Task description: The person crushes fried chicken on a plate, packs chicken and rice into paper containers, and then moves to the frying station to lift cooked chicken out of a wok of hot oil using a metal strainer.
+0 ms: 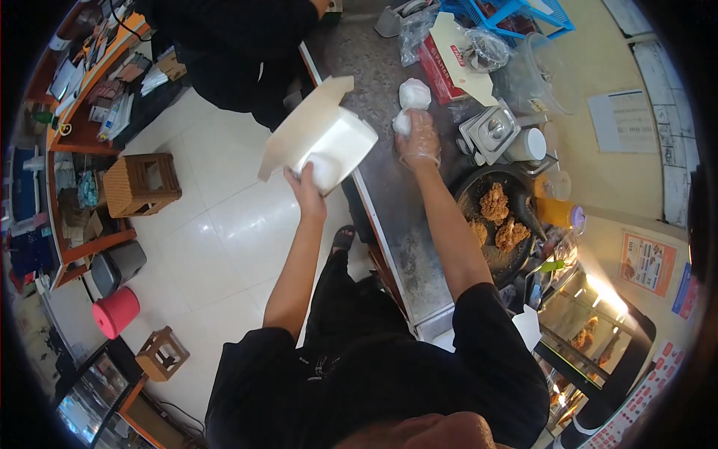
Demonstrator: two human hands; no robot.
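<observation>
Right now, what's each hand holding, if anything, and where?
The left hand holds the open box by its near end. The right hand touches a white bundle; grip unclear.

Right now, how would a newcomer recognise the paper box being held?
Start at the grey counter. Beside its edge, the left hand holds the open paper box. Unlike the red, lettered box nearby, this one is pale, with white inner walls.

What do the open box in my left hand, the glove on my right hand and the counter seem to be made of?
Open box: probably coated paperboard; thin folded panels, smooth pale inside with a slight sheen.
Glove: likely thin clear plastic; it's see-through, shiny and wrinkled.
Counter: perhaps worn metal, given its dull, blotchy grey surface, but laminate is possible.
</observation>
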